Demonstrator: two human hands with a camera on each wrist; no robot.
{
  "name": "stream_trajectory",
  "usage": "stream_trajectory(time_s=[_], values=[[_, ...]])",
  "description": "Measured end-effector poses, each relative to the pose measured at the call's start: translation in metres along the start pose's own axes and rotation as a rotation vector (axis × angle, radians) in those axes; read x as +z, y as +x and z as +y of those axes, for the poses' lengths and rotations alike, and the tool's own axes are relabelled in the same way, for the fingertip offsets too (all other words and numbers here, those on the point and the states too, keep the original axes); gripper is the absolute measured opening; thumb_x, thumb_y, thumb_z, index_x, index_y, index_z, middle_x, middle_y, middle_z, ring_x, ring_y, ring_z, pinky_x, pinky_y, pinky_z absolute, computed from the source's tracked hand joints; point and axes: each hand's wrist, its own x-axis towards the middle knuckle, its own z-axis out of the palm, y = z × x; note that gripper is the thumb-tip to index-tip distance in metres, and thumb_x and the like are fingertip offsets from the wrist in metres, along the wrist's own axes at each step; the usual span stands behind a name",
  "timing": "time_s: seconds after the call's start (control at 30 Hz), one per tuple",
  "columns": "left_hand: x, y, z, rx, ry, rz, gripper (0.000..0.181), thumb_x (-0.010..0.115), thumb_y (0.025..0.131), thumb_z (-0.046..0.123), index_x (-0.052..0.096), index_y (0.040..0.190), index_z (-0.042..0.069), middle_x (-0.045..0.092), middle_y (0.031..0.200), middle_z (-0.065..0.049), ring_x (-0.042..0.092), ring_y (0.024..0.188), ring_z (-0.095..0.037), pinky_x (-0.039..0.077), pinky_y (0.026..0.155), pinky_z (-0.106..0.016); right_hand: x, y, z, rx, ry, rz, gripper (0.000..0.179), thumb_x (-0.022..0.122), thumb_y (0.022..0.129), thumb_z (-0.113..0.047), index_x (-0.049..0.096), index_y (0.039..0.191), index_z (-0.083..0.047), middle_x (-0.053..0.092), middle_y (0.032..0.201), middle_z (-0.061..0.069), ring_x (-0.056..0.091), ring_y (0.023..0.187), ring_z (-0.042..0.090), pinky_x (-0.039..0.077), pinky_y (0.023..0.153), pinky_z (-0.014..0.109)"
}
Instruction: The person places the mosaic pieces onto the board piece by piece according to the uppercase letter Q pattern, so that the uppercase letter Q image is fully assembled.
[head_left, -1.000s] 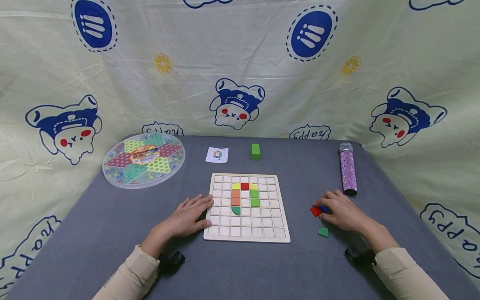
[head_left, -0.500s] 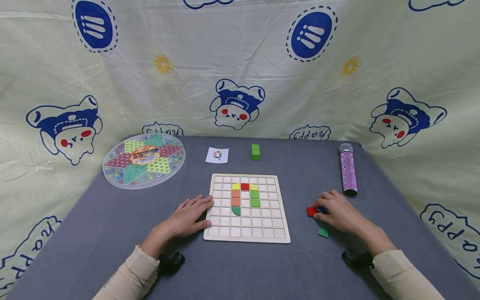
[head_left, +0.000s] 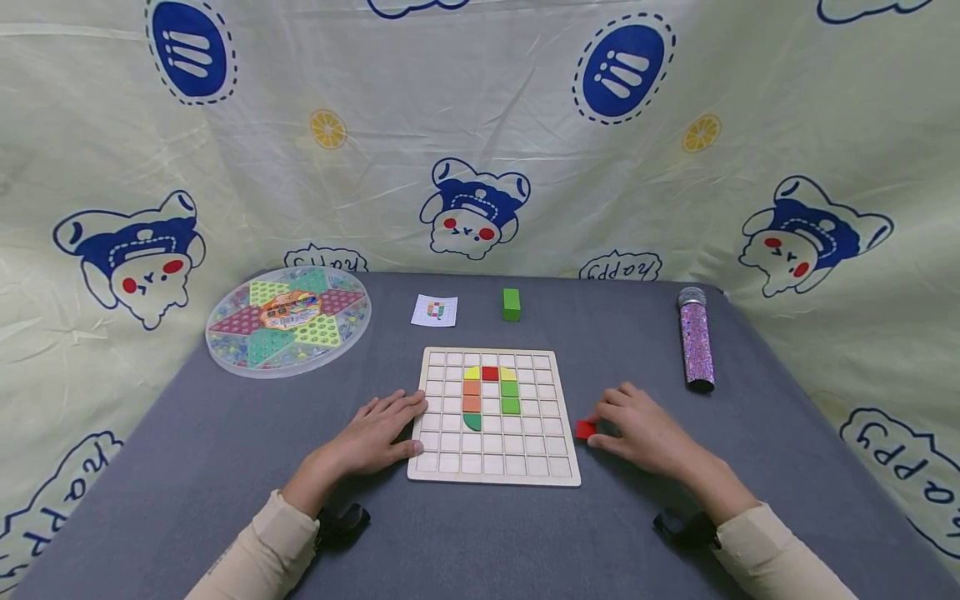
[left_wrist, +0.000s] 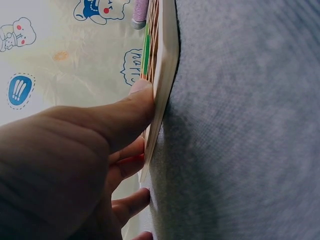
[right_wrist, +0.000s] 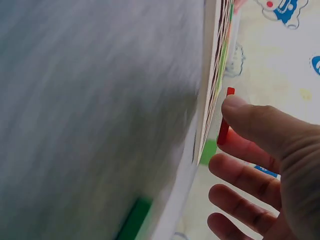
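Observation:
The wooden grid board lies mid-table with several flat coloured pieces in its squares: yellow, red, orange and green. My left hand rests at its left edge, fingers extended, thumb touching the rim in the left wrist view. My right hand pinches a flat red block between thumb and index finger, just beside the board's right edge. In the right wrist view the other fingers are loosely bent, and a green piece lies on the table below. The blue piece seen earlier cannot be made out in the head view.
Behind the board lie a small printed pattern card and a green block. A round Chinese checkers set is at the back left, a glittery pink microphone at the back right. A printed curtain rises behind the table.
My right hand has moved left toward the board, carrying the red block. The green piece beneath it has gone from the head view. My left hand and the board have stayed still.

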Motion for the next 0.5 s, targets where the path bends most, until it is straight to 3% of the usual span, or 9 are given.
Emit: stream_trajectory(time_s=[0.5], values=[[0.0,0.0,0.0,0.008,-0.002,0.002,0.064,0.056,0.094,0.034,0.032,0.148,0.01,0.028,0.156,-0.007,0.018,0.146,-0.034,0.012,0.115,-0.06,0.013,0.04,-0.045,-0.057,0.032,-0.005,0.02,0.076,0.078,-0.03,0.071,0.093,-0.018,0.062,0.092,-0.004,0.049,0.089,0.015,0.043,0.079,0.035]])
